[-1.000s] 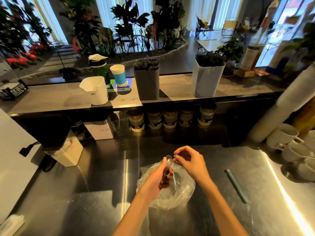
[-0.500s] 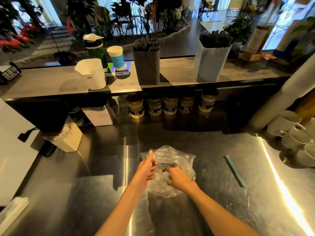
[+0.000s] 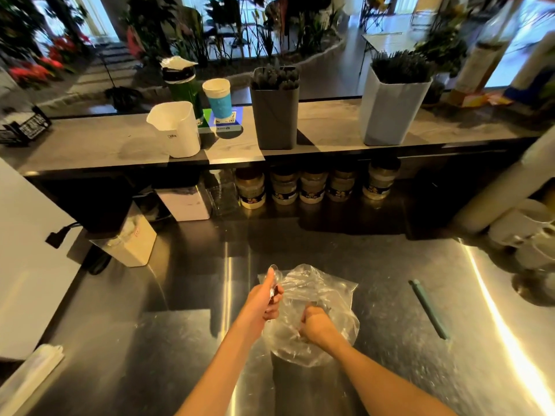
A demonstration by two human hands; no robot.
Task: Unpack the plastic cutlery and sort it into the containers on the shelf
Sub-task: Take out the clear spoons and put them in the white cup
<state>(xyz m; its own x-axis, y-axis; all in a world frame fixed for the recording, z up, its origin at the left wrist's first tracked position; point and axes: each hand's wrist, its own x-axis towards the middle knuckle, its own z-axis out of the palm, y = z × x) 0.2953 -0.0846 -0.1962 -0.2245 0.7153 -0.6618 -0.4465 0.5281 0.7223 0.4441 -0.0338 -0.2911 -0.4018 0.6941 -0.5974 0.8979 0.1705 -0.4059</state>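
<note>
A crumpled clear plastic bag (image 3: 327, 291) lies on the steel counter in front of me. My left hand (image 3: 264, 300) grips clear plastic spoons (image 3: 275, 276) upright at the bag's left edge. My right hand (image 3: 315, 324) is inside the bag with its fingers curled; what they hold is hidden by the plastic. On the shelf above stand a dark grey container (image 3: 274, 114) and a white container (image 3: 390, 109), both full of dark cutlery, and a white jug-shaped container (image 3: 175, 130).
A teal stick (image 3: 429, 309) lies on the counter to the right. Several jars (image 3: 312, 186) stand under the shelf, a white box (image 3: 132, 240) at the left, white cups (image 3: 525, 235) at the right. A paper cup (image 3: 217, 96) and green bottle (image 3: 183, 85) stand on the shelf.
My right hand dropped from the spoon tip down into the bag. My left hand keeps its spoons and has shifted to the bag's left edge.
</note>
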